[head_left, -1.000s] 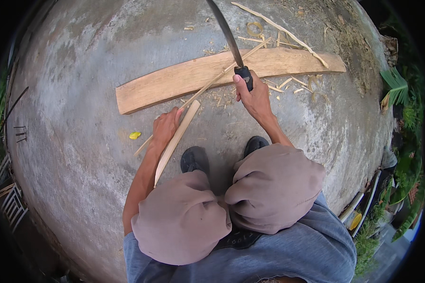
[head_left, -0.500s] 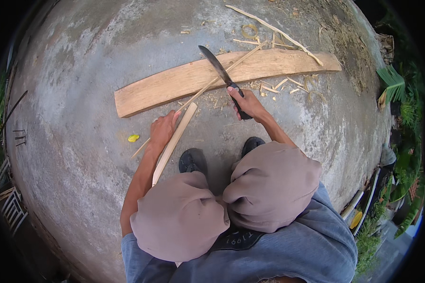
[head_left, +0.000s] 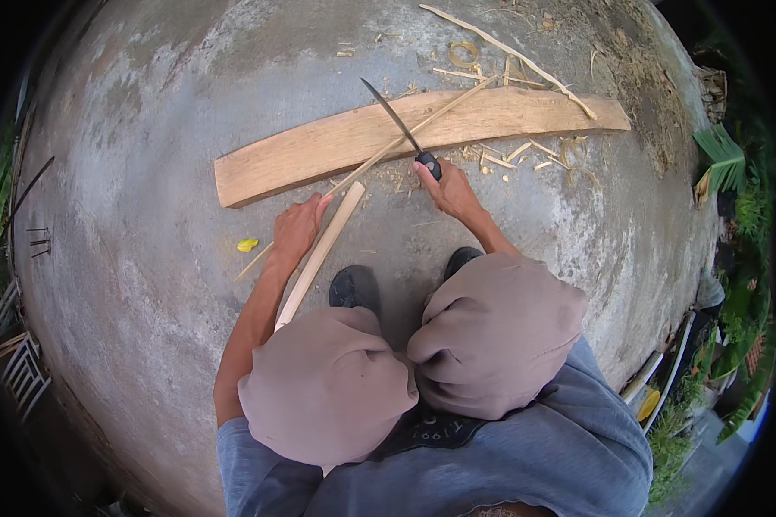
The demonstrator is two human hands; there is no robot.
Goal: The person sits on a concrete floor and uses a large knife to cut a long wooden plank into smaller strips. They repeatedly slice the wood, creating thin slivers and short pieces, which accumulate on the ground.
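Note:
My left hand [head_left: 299, 226] is closed around a long thin wooden strip [head_left: 371, 162], which slants up to the right across a broad plank [head_left: 297, 164] lying on the ground. In my right hand [head_left: 450, 188] is the black handle of a knife [head_left: 394, 117]. Its long dark blade crosses over the strip above the plank, seen nearly edge-on; whether it touches the strip I cannot tell. A thicker pale wooden stick [head_left: 321, 256] runs from beside my left hand down to my left knee.
Wood shavings and offcuts [head_left: 517, 152] lie along the plank's near side. A long crooked stick [head_left: 509, 53] rests on its right end. Beyond the plank is a ring-shaped coil [head_left: 465, 55]. A yellow leaf [head_left: 247, 245] lies left of my hand. Plants [head_left: 737, 215] line the right edge.
The knife blade has turned from showing its flat side to nearly edge-on, and my right wrist has rotated with it. My left hand keeps its hold on the strip.

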